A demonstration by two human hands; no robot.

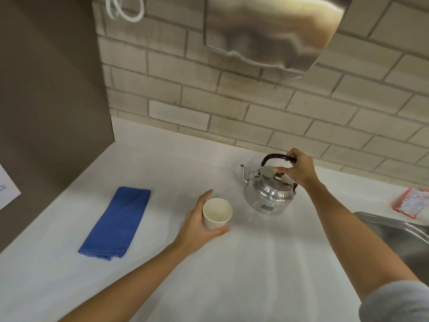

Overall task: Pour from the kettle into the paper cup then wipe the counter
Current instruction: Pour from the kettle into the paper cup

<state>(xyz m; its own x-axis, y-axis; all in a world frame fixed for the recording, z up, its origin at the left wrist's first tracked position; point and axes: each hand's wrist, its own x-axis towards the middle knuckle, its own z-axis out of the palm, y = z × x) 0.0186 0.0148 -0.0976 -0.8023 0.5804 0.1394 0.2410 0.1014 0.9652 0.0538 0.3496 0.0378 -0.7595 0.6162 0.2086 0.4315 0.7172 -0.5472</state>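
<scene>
One small round white paper cup [217,213] stands upright on the smooth white counter [243,275], and your left hand [197,226] wraps it, thumb across the near side, fingers curled round the far side. It looks empty, pale inside. One shiny rounded metal kettle [269,194] sits just to the cup's right, apart from it, thin curved spout pointing left toward the wall. Your right hand [298,168] is closed over the right end of its single dark arched handle [274,157]; the kettle's base looks to be on the counter. One blue cloth [116,223], folded into a long rectangle, lies flat well to the left, untouched. At the right edge, one steel sink [399,233] and one red-and-white packet [412,203]. Behind runs a pale brick-pattern tile wall [255,108].
</scene>
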